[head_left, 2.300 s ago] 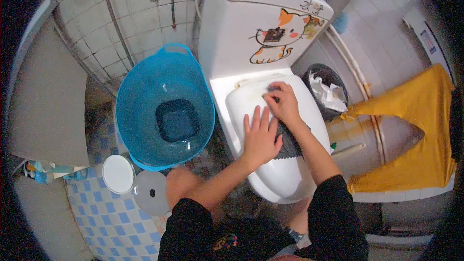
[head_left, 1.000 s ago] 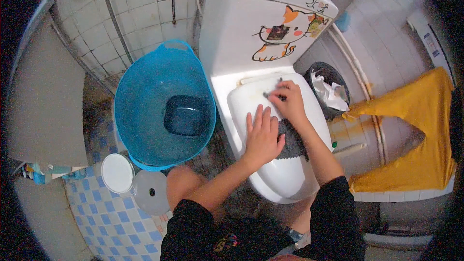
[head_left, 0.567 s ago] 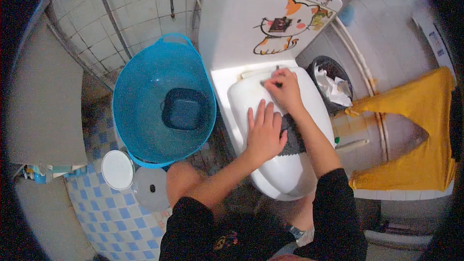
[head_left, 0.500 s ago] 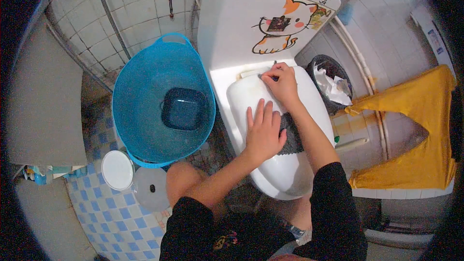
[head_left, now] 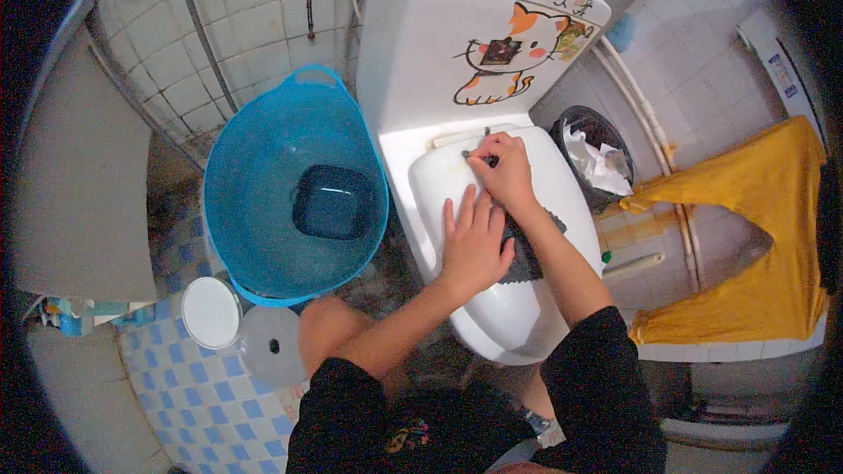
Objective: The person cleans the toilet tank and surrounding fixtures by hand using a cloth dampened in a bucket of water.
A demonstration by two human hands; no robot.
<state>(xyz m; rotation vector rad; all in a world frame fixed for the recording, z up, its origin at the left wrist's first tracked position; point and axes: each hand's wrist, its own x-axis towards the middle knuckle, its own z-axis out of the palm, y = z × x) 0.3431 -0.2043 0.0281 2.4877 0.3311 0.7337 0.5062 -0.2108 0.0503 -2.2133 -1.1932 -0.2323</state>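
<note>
At the frame's centre, the dark cloth [head_left: 525,256] on the white lid [head_left: 437,177] could skid if the left hand [head_left: 475,250], open, flat and holding nothing, presses too lightly while the right hand [head_left: 509,177], its grip pinched around a small dark piece [head_left: 466,154], pulls.

At centre, a dark grey cloth [head_left: 527,259] sits against a white toilet [head_left: 439,175]; the cat sticker [head_left: 520,46] above is white with orange patches, pink cheeks and black outlines. Left of centre, the tub [head_left: 250,202] is bright blue, the basin [head_left: 332,202] inside dark navy. Mustard-yellow fabric [head_left: 781,211] fills the right. Lower left, the floor [head_left: 211,395] is checked blue and white.
</note>
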